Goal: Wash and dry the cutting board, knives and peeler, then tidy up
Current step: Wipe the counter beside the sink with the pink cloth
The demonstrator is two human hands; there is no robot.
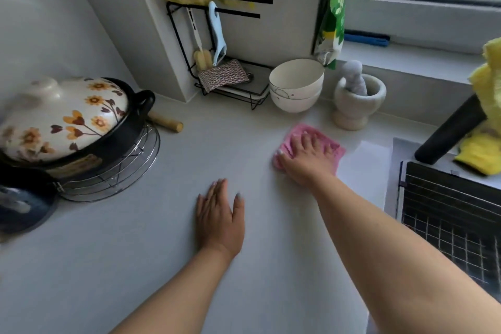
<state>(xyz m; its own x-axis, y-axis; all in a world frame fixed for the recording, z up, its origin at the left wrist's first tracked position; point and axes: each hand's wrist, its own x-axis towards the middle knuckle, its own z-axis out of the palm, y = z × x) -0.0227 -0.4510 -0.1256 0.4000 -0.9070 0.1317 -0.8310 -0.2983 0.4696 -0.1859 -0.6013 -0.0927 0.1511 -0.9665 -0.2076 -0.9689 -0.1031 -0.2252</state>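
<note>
My right hand (306, 157) presses flat on a pink cloth (336, 153) lying on the pale counter (162, 225), near the sink side. My left hand (219, 217) rests palm down on the bare counter, fingers together, holding nothing. A light blue peeler (218, 32) hangs on a black wire rack (189, 62) against the wall, beside a hanging brush. No cutting board or knives are in sight.
A flowered clay pot (65, 116) sits on a wire trivet at the left, a wooden stick behind it. Two stacked white bowls (296, 84) and a stone mortar with pestle (357, 97) stand behind the cloth. A black wire drainer (447, 211) lies at the right, yellow cloths above.
</note>
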